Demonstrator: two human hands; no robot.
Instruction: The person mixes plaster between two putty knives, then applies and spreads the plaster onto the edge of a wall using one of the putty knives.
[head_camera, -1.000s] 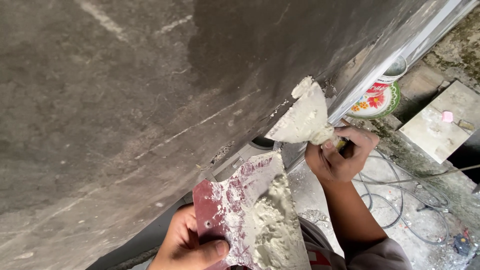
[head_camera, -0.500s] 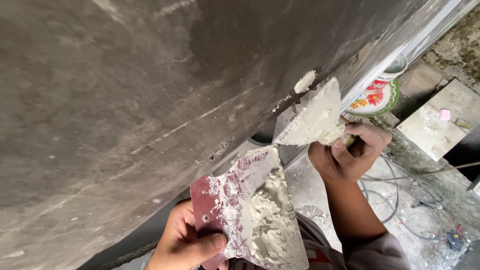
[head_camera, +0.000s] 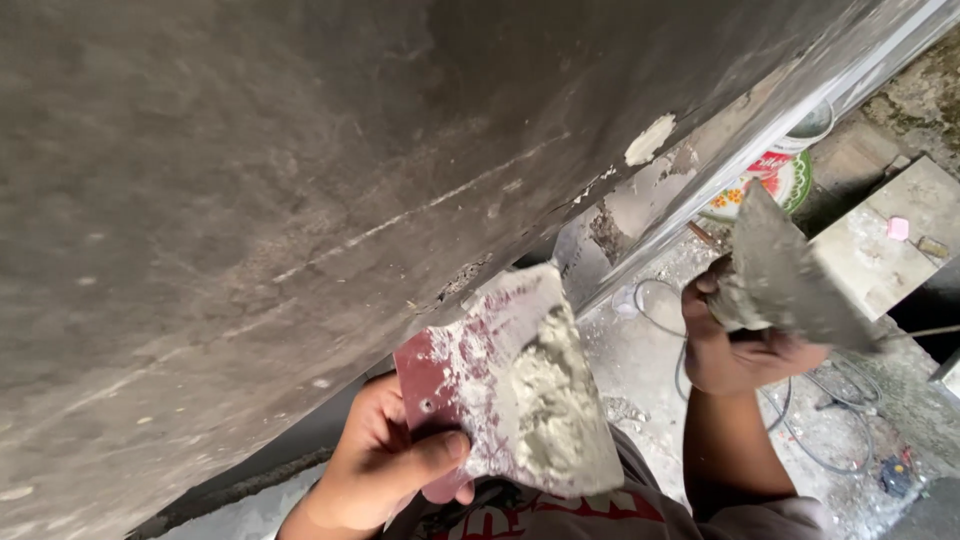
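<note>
My left hand (head_camera: 385, 470) grips the red handle end of a wide putty scraper (head_camera: 500, 380), which carries a heap of pale grey putty (head_camera: 550, 400) on its blade. My right hand (head_camera: 735, 345) holds a smaller putty knife (head_camera: 785, 275) with a smeared grey blade, turned away from the wall and apart from it. A grey concrete wall (head_camera: 300, 180) fills the left and top of the view. On it, near its lower edge, sits a small pale patch of fresh putty (head_camera: 650, 140).
Below, a round bucket (head_camera: 775, 175) with a red and green label stands on the floor. A pale slab (head_camera: 880, 245) lies at the right with a small pink item (head_camera: 898, 228) on it. Loose cables (head_camera: 830, 420) trail across the dusty ground.
My right hand has pulled the putty knife down and to the right, off the wall, leaving a small patch of putty there. My left hand with the loaded scraper stays roughly in place.
</note>
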